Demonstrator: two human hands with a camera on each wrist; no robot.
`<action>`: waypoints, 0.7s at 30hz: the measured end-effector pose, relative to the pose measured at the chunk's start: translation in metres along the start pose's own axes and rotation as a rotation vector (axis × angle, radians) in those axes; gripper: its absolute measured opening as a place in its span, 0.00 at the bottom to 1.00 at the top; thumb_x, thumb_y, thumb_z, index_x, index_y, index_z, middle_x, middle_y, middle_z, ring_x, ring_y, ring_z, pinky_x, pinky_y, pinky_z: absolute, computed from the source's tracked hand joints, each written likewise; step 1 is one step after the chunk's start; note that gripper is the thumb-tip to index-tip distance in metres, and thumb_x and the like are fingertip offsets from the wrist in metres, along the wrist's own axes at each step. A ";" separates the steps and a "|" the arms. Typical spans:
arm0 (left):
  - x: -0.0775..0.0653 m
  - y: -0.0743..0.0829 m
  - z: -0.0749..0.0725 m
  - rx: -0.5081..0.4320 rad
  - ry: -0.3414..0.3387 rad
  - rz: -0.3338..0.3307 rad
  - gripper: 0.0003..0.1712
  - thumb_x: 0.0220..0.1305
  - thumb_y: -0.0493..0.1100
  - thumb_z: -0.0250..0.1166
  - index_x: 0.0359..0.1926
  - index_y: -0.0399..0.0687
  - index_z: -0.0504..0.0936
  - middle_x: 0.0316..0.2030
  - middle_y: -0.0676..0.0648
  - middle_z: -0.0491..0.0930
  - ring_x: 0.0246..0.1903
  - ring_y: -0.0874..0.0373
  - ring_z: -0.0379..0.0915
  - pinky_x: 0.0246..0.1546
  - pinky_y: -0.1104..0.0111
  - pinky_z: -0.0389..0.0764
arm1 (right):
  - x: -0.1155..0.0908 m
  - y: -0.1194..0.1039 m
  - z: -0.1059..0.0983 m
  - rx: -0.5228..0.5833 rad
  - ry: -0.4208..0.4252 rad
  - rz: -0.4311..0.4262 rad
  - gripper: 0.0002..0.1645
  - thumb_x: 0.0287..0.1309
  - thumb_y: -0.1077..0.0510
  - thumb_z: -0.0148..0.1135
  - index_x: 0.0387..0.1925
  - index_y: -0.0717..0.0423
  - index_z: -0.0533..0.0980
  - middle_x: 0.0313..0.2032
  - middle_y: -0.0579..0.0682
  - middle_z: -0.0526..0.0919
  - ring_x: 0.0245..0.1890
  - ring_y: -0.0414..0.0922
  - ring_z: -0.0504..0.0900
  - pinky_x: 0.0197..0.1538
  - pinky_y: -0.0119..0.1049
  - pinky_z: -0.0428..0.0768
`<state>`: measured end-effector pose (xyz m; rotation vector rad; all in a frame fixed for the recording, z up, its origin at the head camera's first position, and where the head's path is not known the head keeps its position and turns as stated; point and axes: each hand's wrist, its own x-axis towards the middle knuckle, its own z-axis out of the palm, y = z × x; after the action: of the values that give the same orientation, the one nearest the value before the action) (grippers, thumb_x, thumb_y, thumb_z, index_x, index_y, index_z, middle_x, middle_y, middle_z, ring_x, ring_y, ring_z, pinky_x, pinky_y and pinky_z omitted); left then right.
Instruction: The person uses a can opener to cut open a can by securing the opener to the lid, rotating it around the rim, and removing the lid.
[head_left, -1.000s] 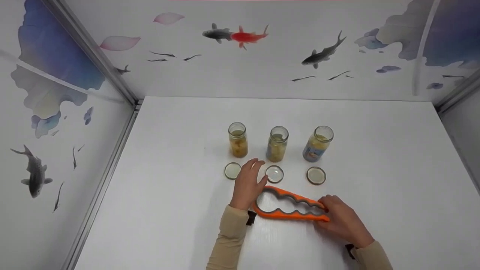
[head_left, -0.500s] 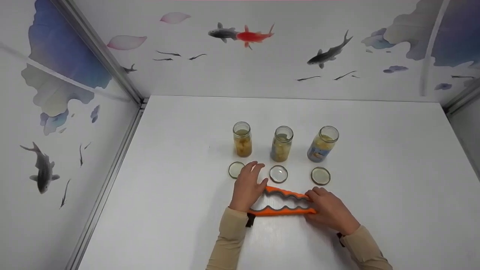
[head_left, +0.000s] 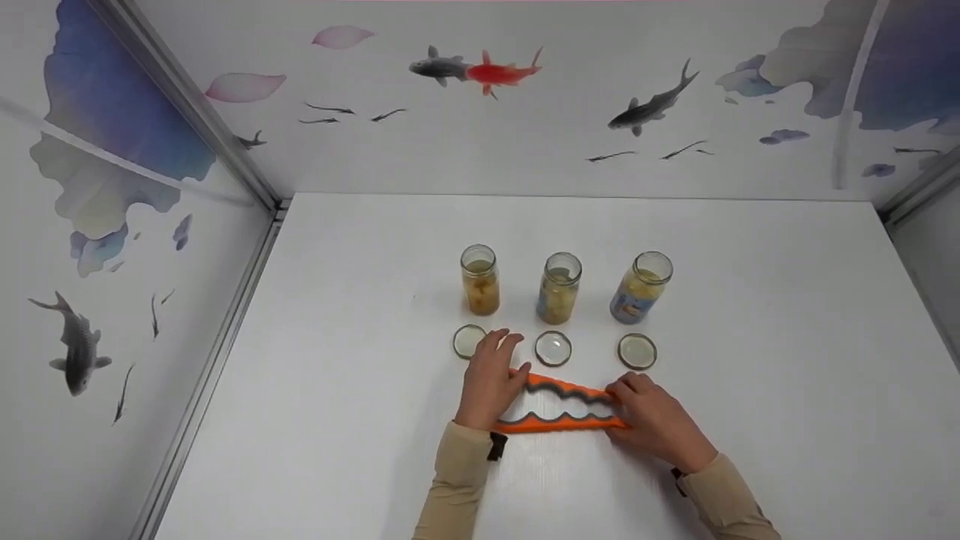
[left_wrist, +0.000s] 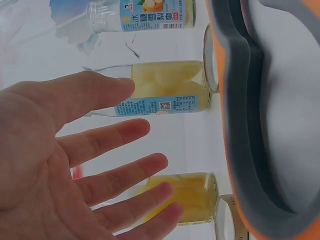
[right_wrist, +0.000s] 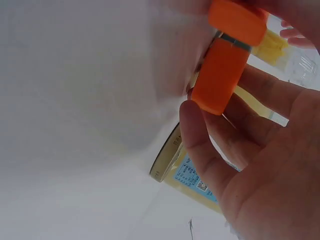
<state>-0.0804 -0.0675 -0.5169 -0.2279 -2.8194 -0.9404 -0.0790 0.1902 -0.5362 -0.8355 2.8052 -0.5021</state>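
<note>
An orange jar opener [head_left: 561, 425] with a wavy grey lining lies in front of three opened glass jars. My right hand [head_left: 658, 420] grips its two handle ends; in the right wrist view the thumb and fingers close round the orange ends [right_wrist: 219, 75]. My left hand [head_left: 487, 384] is over the opener's wide rounded end, partly hiding it. The left wrist view has that hand's fingers [left_wrist: 125, 132] spread and relaxed, apart from the opener's grey lining [left_wrist: 245, 115]. Just beyond the left fingertips is the left lid [head_left: 466, 341], partly covered by the hand.
Upright jars of pale fruit stand in a row: left jar [head_left: 481, 291], middle jar [head_left: 558, 300], right jar [head_left: 635, 301]. Before them lie the middle lid [head_left: 553, 349] and right lid [head_left: 637, 352]. Painted walls enclose the white table [head_left: 337, 360].
My right hand has shifted left with the jar opener, bringing its rounded end under my left hand. The left hand has come slightly nearer to me. Jars and lids stay put.
</note>
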 end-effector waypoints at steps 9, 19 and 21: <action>-0.004 -0.003 0.000 0.019 0.020 0.005 0.20 0.58 0.39 0.70 0.51 0.39 0.79 0.52 0.37 0.75 0.55 0.42 0.70 0.53 0.53 0.73 | -0.004 0.000 0.003 -0.004 0.035 -0.023 0.30 0.36 0.57 0.81 0.44 0.58 0.78 0.40 0.48 0.75 0.40 0.47 0.75 0.43 0.43 0.79; -0.010 -0.006 0.001 0.034 0.017 -0.008 0.20 0.58 0.39 0.70 0.50 0.39 0.79 0.52 0.38 0.75 0.54 0.43 0.70 0.54 0.53 0.72 | -0.006 0.003 0.002 0.010 0.045 -0.059 0.30 0.38 0.54 0.81 0.45 0.58 0.78 0.41 0.48 0.76 0.41 0.47 0.75 0.42 0.44 0.78; -0.011 -0.008 0.001 0.034 0.022 -0.005 0.20 0.58 0.39 0.70 0.51 0.39 0.79 0.52 0.37 0.75 0.55 0.42 0.70 0.54 0.52 0.71 | -0.006 0.005 0.001 0.060 0.038 -0.054 0.29 0.42 0.51 0.79 0.46 0.57 0.77 0.43 0.48 0.77 0.43 0.48 0.76 0.45 0.46 0.78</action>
<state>-0.0712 -0.0741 -0.5241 -0.2054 -2.8144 -0.8892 -0.0767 0.1974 -0.5382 -0.9009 2.7932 -0.6131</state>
